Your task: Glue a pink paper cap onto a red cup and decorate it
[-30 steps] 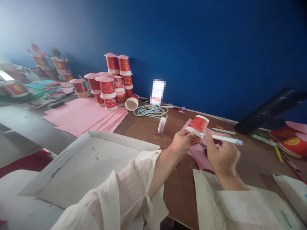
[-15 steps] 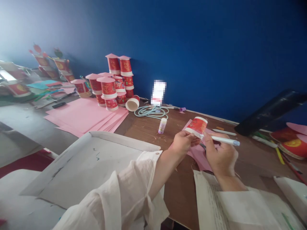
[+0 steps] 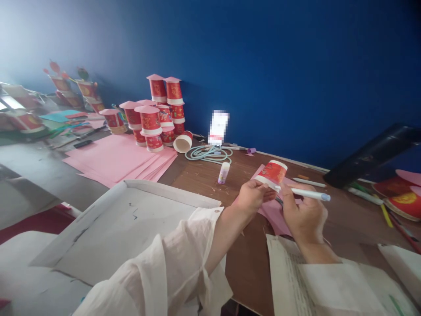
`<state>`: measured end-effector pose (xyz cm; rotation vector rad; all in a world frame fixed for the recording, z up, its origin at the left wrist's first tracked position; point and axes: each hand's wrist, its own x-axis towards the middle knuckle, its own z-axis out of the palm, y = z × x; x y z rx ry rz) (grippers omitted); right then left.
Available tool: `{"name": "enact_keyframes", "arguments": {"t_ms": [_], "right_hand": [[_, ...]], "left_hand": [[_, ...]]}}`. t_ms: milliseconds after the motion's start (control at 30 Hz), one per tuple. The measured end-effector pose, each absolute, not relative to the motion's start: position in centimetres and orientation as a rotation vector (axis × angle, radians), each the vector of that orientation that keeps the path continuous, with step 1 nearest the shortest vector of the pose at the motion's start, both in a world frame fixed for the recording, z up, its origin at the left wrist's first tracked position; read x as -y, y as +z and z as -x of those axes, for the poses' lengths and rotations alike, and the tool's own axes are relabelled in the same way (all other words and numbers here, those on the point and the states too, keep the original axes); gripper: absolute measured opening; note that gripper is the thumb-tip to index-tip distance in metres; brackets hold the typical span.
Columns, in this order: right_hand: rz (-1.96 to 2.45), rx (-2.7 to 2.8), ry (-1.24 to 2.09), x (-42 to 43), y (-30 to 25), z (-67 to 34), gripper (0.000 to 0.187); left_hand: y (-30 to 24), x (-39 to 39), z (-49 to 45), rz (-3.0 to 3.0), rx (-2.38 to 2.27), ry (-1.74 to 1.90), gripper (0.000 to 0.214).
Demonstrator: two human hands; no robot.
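Observation:
My left hand (image 3: 252, 196) is closed round the white-banded end of a red paper cup (image 3: 274, 171) printed with gold patterns, which it holds tilted above the desk. My right hand (image 3: 304, 217) grips a white marker pen (image 3: 311, 193) with a pale blue end. The pen's tip points left and meets or nearly meets the cup's white band; the exact contact is too small to tell. Under both hands lies pink paper (image 3: 274, 215), with a dark tool partly hidden on it. A glue stick (image 3: 223, 173) stands upright to the left of the cup.
Red paper cups (image 3: 150, 120) with pink paper tops are stacked at the back left, beside pink sheets (image 3: 108, 158). Another cup (image 3: 183, 142) lies on its side near a coiled cable (image 3: 207, 153). A white box lid (image 3: 131, 228) sits front left; a black bottle (image 3: 371, 153) leans at right.
The view has shifted very slightly, so everything sits a little further right. Both hands keep their hold on the cup and the marker pen, with hardly any movement between them.

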<state>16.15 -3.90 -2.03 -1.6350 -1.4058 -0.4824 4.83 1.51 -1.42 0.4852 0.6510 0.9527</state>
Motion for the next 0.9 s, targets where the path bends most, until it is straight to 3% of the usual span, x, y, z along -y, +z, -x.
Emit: {"name": "enact_keyframes", "arguments": {"t_ms": [900], "right_hand": [[1.528,1.477,-0.450,3.67,-1.79,-15.95,0.027]], "left_hand": [[-1.88,-1.63,-5.10,-0.508,-0.652,0.964,0.024]]}}
